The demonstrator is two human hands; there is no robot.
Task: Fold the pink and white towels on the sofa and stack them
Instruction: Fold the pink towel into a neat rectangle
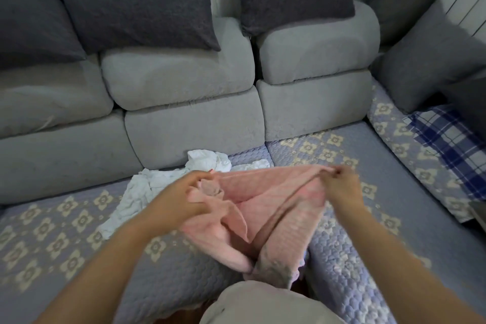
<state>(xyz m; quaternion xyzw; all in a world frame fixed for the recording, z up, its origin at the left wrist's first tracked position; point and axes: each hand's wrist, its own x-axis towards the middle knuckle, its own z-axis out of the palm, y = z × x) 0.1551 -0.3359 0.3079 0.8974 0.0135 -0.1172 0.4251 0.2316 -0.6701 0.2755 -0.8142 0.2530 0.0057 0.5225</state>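
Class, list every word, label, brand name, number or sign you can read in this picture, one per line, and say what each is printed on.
None: no readable text anywhere in this view.
The pink towel held by both hands, the white towel, the sofa, its floral cover and the plaid cloth show only patterns, no lettering.

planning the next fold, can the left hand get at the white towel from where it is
Probably yes, once freed. The white towel lies crumpled on the sofa cover right beside and behind the left hand, nothing between them. But that hand now grips the pink towel, as does the right hand.
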